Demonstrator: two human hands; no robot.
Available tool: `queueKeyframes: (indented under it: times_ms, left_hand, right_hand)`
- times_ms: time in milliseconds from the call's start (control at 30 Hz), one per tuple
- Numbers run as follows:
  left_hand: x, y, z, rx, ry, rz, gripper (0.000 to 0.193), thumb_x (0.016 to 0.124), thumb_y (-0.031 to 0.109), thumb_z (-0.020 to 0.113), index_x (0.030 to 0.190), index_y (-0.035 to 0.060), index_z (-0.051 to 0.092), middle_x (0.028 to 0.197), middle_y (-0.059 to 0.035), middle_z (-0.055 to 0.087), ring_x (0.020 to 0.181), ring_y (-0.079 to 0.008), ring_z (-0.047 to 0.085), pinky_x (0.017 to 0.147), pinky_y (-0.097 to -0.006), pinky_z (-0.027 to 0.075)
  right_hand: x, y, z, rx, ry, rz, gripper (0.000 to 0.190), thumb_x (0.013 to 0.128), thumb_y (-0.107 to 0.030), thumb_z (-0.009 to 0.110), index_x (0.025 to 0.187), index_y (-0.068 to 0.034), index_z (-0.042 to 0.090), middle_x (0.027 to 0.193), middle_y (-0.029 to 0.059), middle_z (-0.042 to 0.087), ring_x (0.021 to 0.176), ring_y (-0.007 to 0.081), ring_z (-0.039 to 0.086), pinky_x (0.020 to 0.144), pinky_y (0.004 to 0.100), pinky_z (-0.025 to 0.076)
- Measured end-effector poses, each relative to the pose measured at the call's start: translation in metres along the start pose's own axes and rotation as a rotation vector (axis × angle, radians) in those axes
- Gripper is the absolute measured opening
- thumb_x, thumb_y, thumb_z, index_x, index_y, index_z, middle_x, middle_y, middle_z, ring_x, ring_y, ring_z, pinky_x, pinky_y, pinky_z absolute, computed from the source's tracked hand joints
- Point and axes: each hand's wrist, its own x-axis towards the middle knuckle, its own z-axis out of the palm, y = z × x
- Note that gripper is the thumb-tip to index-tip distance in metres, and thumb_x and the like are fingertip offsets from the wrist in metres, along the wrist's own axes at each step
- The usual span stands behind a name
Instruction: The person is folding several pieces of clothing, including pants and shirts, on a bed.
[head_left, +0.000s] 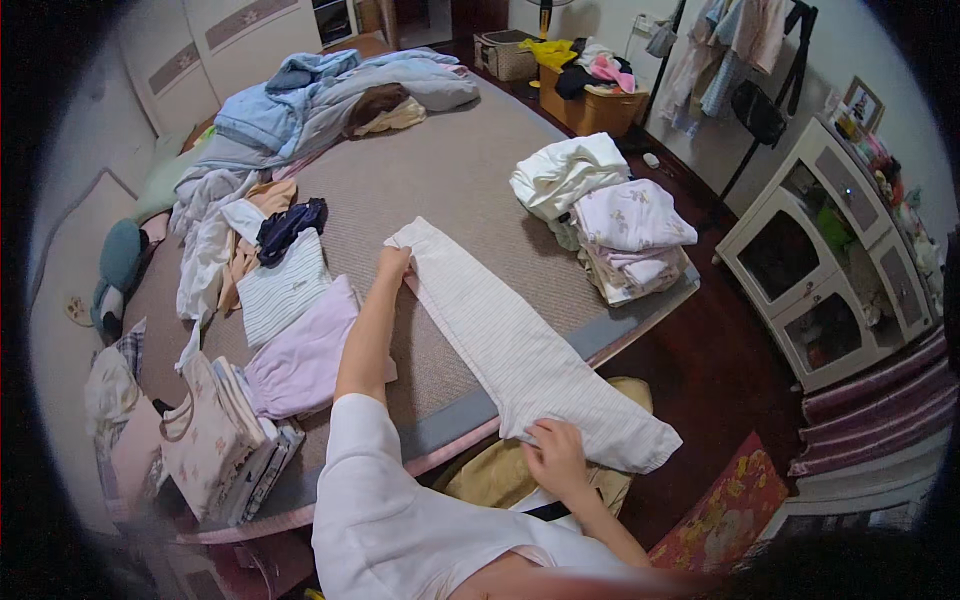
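A pair of white striped trousers (502, 330) lies lengthwise in front of me, partly over the bed's edge, one leg laid on the other. My left hand (394, 262) grips the hem at the far end, over the bed. Near the waist end, my right hand (555, 450) touches the cloth with bent fingers; whether it pinches the fabric is unclear. Left of the trousers lie a folded lilac garment (307, 356), a folded striped top (285, 285) and a dark navy garment (292, 229).
Folded clothes (637, 214) are piled at the bed's right corner, and a folded stack (214, 442) stands at the near left. Loose clothes and a blue quilt (262, 112) cover the far left of the mattress (450, 157). A white cabinet (814, 255) stands right.
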Motion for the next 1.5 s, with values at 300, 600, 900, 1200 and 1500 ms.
queueKeyframes:
  times_ms: [300,600,900,1200,1500]
  left_hand:
    - [-0.022,0.043,0.020,0.086,0.117,0.045,0.030,0.072,0.022,0.061,0.089,-0.0031,0.060,0.078,-0.0171,0.063,0.068,-0.0261,0.064,0.060,-0.0344,0.050]
    - [-0.007,0.025,-0.011,-0.276,0.096,0.254,0.017,0.078,0.009,0.058,0.092,0.0005,0.052,0.075,-0.0100,0.059,0.067,-0.0174,0.057,0.058,-0.0311,0.046]
    - [0.002,-0.004,-0.003,-0.314,0.153,0.203,0.017,0.075,0.009,0.061,0.088,0.0014,0.053,0.073,-0.0073,0.058,0.064,-0.0148,0.055,0.056,-0.0305,0.044]
    - [-0.006,-0.011,-0.006,0.047,0.300,0.244,0.023,0.070,0.017,0.063,0.084,0.0003,0.055,0.075,-0.0137,0.059,0.070,-0.0280,0.058,0.066,-0.0373,0.046]
    - [-0.027,0.029,0.000,0.412,0.249,0.077,0.044,0.065,0.023,0.068,0.098,-0.0038,0.057,0.100,-0.0235,0.060,0.092,-0.0365,0.059,0.081,-0.0445,0.046]
  right_hand:
    - [0.041,0.005,0.054,-0.345,-0.111,0.101,0.021,0.070,-0.026,0.064,0.076,-0.008,0.052,0.079,0.0067,0.055,0.076,0.0250,0.053,0.065,0.0406,0.038]
    - [0.039,0.009,0.053,-0.257,-0.055,0.060,0.012,0.069,-0.017,0.060,0.070,-0.009,0.051,0.066,0.0059,0.053,0.067,0.0235,0.054,0.063,0.0394,0.038]
    - [0.038,0.012,0.049,-0.262,-0.030,-0.002,0.012,0.068,-0.017,0.061,0.070,-0.010,0.052,0.067,0.0036,0.055,0.067,0.0204,0.054,0.069,0.0362,0.036]
    - [0.033,0.018,0.054,-0.262,-0.118,-0.050,0.014,0.068,-0.019,0.061,0.073,-0.010,0.052,0.071,0.0034,0.054,0.071,0.0202,0.053,0.072,0.0374,0.035]
    - [0.005,0.020,0.022,-0.127,0.002,0.051,0.047,0.066,-0.014,0.068,0.105,-0.002,0.045,0.103,0.0167,0.050,0.095,0.0352,0.047,0.086,0.0439,0.035]
